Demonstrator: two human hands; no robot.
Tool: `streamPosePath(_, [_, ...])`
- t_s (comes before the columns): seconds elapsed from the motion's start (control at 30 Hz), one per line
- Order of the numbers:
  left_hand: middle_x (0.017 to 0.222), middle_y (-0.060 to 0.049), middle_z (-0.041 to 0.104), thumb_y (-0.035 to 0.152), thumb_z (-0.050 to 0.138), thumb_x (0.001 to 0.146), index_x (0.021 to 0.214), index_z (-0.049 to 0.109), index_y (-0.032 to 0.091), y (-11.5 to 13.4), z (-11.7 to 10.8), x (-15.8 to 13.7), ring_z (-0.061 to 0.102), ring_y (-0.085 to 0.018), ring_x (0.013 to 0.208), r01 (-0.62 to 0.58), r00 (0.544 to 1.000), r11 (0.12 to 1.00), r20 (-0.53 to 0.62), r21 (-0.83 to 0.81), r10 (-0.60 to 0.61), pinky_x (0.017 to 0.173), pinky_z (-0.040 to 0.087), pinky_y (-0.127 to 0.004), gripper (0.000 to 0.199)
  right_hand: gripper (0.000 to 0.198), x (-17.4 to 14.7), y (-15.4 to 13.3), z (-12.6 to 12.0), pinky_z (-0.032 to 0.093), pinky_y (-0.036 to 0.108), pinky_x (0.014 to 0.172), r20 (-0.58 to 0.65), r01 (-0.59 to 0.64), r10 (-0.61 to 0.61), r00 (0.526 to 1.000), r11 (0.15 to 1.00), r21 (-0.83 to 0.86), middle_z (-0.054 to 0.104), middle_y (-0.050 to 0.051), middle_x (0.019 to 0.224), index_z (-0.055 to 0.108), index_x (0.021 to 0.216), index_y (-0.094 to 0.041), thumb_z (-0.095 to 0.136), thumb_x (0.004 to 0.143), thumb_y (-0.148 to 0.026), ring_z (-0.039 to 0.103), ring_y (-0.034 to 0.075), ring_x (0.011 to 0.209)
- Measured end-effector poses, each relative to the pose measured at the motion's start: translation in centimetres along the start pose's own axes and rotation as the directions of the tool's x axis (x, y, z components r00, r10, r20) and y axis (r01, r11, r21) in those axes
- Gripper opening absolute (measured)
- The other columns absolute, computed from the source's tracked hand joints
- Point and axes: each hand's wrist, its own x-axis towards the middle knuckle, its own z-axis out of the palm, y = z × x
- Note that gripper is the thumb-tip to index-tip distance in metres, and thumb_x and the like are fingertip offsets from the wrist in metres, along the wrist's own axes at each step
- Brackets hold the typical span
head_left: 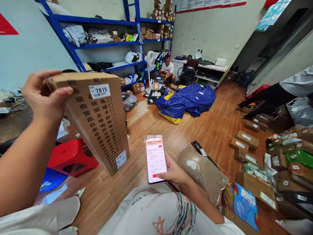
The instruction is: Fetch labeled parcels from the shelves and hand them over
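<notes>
My left hand is closed around the top end of a long cardboard box, with the thumb on its printed side. The box is held up at a tilt; a white label reading 7015 sits near its top and a smaller label near its bottom corner. In my right hand is a smartphone, its lit screen facing me. The thumb rests on a red button low on the screen. The phone hides most of the fingers behind it.
A red plastic stool stands on the left. Several parcels cover the floor at right, near a large wrapped package. Farther off lie blue-and-yellow sacks. A person crouches by a fan and blue shelves; another person stands right.
</notes>
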Motion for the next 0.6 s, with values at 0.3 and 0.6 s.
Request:
streamPosePath(0.3, [0.121,-0.007,0.058,0.04,0.079,0.065,0.121,0.057,0.018,-3.6,-4.1,-18.8,0.055,-0.023,0.111,0.196,0.911,0.964,0.332,0.178,-0.247,0.098,0.046,-0.037,0.065,0.079,5.9,3.0,2.2,0.052,0.038,0.084,-0.191,-0.118,0.125,0.974,0.992,0.045,0.068,0.005,0.112,0.042,0.131,-0.028,0.08,0.062,-0.021,0.066,0.023,0.098])
streamPosePath(0.6, [0.121,-0.007,0.052,0.029,0.073,0.062,0.13,0.049,0.025,-15.8,-8.3,-35.5,0.053,-0.026,0.112,0.538,0.573,0.729,0.451,0.423,-0.684,0.101,0.043,-0.041,0.072,0.072,16.8,7.8,8.6,0.051,0.036,0.084,-0.203,-0.262,0.281,0.938,0.958,0.115,0.071,0.003,0.109,0.048,0.129,-0.028,0.076,0.064,-0.018,0.065,0.021,0.092])
